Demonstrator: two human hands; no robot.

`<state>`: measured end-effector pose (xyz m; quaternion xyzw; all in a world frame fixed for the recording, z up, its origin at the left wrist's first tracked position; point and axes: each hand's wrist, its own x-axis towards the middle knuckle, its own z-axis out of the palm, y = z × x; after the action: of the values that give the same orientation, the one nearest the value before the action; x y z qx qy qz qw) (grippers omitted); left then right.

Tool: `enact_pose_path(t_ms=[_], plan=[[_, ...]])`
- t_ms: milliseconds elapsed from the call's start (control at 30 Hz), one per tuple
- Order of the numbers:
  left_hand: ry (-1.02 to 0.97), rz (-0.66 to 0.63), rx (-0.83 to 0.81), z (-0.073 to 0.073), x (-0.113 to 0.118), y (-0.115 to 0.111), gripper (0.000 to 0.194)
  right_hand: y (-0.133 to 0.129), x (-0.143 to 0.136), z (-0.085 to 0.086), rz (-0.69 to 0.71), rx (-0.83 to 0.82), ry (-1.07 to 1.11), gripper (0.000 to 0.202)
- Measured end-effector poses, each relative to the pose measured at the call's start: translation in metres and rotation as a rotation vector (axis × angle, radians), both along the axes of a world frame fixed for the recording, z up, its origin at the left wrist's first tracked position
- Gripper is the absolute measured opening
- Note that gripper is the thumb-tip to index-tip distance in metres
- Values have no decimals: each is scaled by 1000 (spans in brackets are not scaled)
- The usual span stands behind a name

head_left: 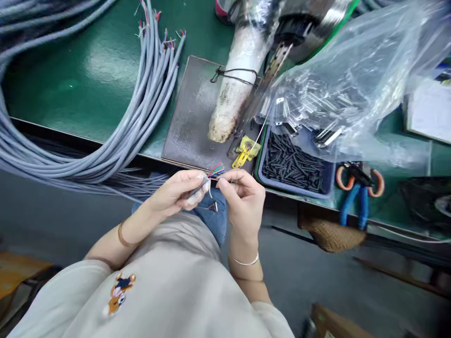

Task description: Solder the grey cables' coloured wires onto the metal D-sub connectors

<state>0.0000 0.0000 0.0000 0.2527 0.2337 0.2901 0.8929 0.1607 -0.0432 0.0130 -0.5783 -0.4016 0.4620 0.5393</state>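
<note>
My left hand (186, 188) is closed around the end of a grey cable (195, 188). From its stripped end fan thin coloured wires (216, 170), red, green and blue among them. My right hand (243, 190) pinches at the wire tips, thumb against forefinger; which wire lies between them is too small to tell. Below the hands, over my lap, hangs a small connector (214, 206) on thin wires. Just beyond my fingers, at the front of a dark metal plate (192, 112), sits a yellow clip-like piece (241, 157).
A large bundle of grey cables (130, 126) curves over the bench edge at left. A white-wrapped tube (236, 80) leans above the plate. Rightward are a blue tray of short black tubes (292, 164), a plastic bag of metal connectors (327, 98) and blue-handled cutters (359, 192).
</note>
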Motion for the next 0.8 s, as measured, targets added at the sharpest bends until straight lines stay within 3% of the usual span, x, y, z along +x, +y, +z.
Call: enact_pose_path(t_ms=[300,500,633,800], plan=[[39,-35,44,-1,-1,-3,41,6,4,-3,36,-25,112,25],[154,3,102,3,4,-4,46,4,1,0,-37,35,-28,21],[325,166,183,12,11,-9,45,-2,-2,1,-85,120,-247,19],[516,404,490,19,19,-19,23,-6,-5,2,-81,246,-447,14]])
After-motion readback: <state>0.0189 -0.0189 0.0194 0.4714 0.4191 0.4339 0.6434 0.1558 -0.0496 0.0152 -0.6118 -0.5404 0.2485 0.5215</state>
